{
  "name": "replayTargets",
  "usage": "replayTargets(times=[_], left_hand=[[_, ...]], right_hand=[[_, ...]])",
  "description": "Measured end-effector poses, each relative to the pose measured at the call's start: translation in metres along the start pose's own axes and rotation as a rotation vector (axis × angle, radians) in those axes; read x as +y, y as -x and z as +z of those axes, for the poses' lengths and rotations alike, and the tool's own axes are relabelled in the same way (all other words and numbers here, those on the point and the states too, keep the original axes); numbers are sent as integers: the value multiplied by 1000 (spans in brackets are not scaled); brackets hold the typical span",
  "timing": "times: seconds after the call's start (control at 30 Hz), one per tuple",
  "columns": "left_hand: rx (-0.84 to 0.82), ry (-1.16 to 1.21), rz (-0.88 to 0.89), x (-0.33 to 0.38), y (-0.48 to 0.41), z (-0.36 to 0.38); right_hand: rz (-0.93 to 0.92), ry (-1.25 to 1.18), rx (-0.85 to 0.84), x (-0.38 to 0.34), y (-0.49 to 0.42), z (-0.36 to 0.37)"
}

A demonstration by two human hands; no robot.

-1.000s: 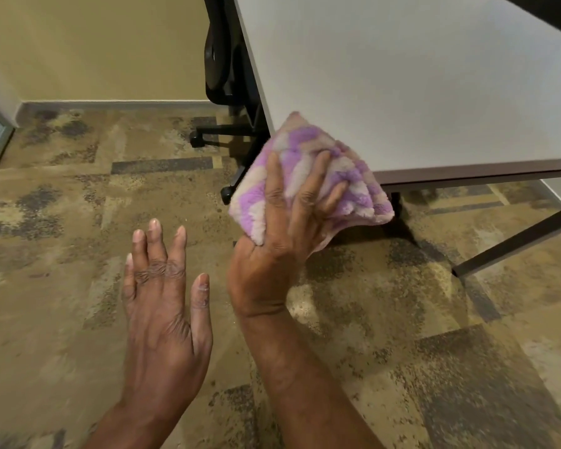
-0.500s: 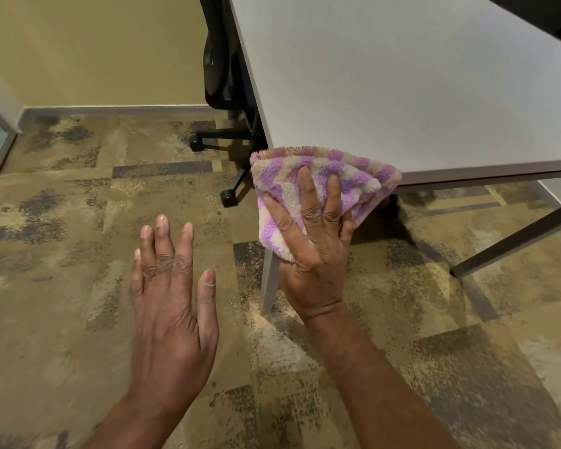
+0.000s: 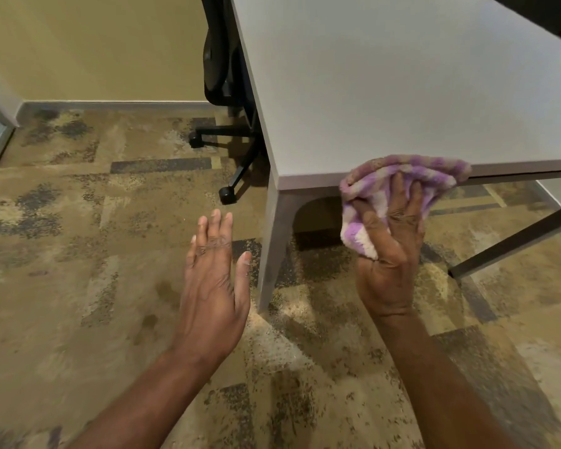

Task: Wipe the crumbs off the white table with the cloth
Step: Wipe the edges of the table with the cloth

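Note:
The white table fills the upper right, with its near corner at centre. A purple and cream checked cloth is bunched against the table's front edge. My right hand presses and holds it there, fingers spread over the cloth. My left hand hovers flat and empty over the carpet, left of the table leg, fingers together. I see no crumbs on the tabletop.
A black office chair on castors stands behind the table's left edge. Patterned brown carpet covers the floor. A dark diagonal brace runs under the table at right. A yellow wall closes the back.
My right hand has slid the cloth to the right along the table's front edge, away from the corner. The left hand stays low over the carpet, and the view has shifted left.

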State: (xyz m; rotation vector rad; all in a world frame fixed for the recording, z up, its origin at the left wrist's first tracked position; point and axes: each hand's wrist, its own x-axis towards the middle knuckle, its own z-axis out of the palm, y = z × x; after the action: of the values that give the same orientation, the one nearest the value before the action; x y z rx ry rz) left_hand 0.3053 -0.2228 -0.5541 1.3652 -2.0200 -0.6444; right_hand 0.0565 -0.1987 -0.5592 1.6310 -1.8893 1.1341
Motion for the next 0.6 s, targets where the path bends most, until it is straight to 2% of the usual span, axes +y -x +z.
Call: replayTargets(times=[0.33,0.6], left_hand=[[41,-49,-41,15,-28,44],[84,-35,-66,24,-44,60]], right_hand=[[207,-173,83,7,2,-5],[494,-452,300,-13,-7,13]])
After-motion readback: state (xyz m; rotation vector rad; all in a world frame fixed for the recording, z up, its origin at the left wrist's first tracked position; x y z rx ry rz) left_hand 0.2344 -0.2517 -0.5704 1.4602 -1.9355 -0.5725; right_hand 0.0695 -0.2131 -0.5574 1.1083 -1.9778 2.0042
